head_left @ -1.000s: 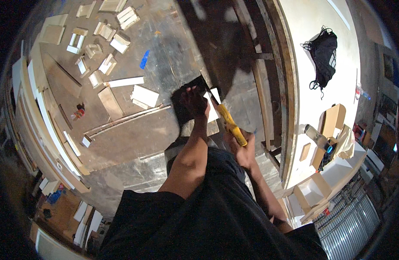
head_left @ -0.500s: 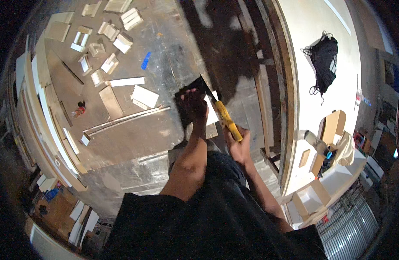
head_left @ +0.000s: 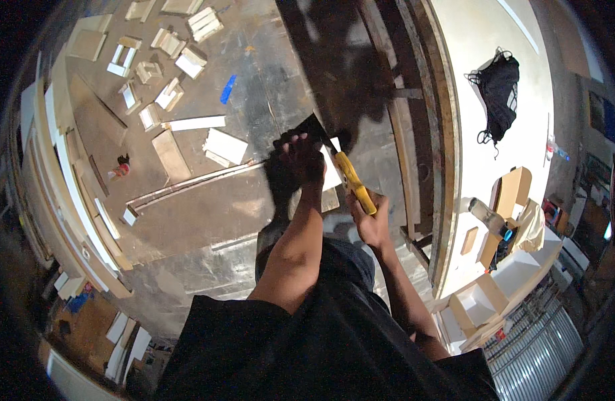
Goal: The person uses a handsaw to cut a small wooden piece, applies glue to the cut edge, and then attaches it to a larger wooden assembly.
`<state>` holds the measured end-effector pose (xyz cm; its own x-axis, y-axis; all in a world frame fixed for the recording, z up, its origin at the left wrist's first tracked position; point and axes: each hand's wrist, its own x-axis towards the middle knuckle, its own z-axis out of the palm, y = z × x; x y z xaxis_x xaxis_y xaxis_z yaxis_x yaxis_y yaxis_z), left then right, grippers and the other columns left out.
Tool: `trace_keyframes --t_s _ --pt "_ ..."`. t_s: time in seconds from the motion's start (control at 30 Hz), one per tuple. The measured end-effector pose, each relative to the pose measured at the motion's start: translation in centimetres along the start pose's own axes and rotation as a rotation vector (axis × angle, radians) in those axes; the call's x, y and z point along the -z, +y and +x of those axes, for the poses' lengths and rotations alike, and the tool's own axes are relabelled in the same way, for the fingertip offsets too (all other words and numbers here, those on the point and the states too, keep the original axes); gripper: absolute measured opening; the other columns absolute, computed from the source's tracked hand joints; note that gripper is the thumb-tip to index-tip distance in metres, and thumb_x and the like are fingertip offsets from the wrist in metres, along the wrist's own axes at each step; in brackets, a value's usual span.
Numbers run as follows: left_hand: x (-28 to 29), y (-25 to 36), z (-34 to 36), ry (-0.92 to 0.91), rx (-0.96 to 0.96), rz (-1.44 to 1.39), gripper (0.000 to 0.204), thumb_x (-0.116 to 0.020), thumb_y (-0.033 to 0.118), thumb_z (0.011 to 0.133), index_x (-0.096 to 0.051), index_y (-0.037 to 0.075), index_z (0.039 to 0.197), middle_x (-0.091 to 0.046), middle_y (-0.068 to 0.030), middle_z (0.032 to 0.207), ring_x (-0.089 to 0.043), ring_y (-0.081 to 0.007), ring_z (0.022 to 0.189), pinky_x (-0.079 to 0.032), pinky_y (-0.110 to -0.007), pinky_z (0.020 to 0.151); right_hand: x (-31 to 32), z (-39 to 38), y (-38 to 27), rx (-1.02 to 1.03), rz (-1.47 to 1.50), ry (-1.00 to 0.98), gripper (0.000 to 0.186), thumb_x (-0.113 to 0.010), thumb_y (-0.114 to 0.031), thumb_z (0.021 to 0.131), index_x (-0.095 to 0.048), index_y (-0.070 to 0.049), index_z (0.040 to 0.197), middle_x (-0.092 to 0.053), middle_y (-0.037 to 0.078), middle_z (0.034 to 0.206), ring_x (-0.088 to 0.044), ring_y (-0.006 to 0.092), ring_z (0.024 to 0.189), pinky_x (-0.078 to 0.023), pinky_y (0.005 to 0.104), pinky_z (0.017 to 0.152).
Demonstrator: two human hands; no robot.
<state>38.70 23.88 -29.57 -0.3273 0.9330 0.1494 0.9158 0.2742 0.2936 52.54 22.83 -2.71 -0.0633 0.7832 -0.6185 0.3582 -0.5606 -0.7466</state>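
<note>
My right hand (head_left: 372, 217) is closed around the yellow handle of a handsaw (head_left: 355, 184). Its thin blade, seen almost edge-on, points away from me and a little to the left. Just left of the saw, my left hand (head_left: 303, 159) is in deep shadow, its lit fingertips showing at the far side. It presses and steadies a white board (head_left: 331, 174), whose bright face shows between the hand and the saw. A pale wooden piece (head_left: 329, 200) sits below the board, close to my knees. Shadow hides the exact contact of blade and board.
Several small wooden assemblies (head_left: 168, 42) lie scattered at the far left, with a white-faced block (head_left: 225, 146) and long strips (head_left: 194, 185) nearer. Blue tape (head_left: 228, 89) is on the floor. To the right stands a white-topped table (head_left: 448, 267) bearing black cloth (head_left: 500, 93) and a bottle (head_left: 482, 212).
The saw and my right hand sit slightly lower and to the right. My left hand keeps its place on the board, and the view has shifted a little.
</note>
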Motion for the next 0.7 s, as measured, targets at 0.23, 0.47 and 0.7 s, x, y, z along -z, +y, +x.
trace_keyframes --t_s 0.23,0.47,0.7 --pt "1.5 2.0 1.0 -0.120 -0.019 0.061 0.048 -0.062 0.016 0.079 -0.062 0.009 0.126 -0.064 -0.0179 0.123 -0.054 -0.0413 0.124 -0.038 -0.054 0.109 0.5 -0.9 0.7 0.031 0.030 0.085 0.022 -0.062 -0.019 0.100 -0.063 0.001 0.090 -0.054 -0.003 0.067 -0.047 0.0068 0.060 -0.038 0.0253 0.053" --pt "3.8 1.4 0.2 -0.012 -0.026 0.078 0.048 -0.060 0.007 0.083 -0.057 0.009 0.131 -0.055 -0.0145 0.136 -0.048 -0.0377 0.130 -0.031 -0.058 0.113 0.9 -3.5 -1.8 -0.087 0.027 0.027 0.020 -0.063 -0.017 0.099 -0.063 0.002 0.095 -0.057 -0.001 0.073 -0.051 0.0087 0.065 -0.041 0.0264 0.057" --pt "4.3 1.4 0.8 0.057 -0.013 0.049 0.031 -0.062 0.020 0.083 -0.058 0.017 0.114 -0.057 -0.0079 0.116 -0.051 -0.0314 0.117 -0.036 -0.054 0.100 1.7 -4.1 -1.4 -0.012 0.082 0.117 0.019 -0.065 -0.017 0.097 -0.064 0.001 0.090 -0.055 -0.002 0.069 -0.049 0.0069 0.061 -0.040 0.0261 0.054"
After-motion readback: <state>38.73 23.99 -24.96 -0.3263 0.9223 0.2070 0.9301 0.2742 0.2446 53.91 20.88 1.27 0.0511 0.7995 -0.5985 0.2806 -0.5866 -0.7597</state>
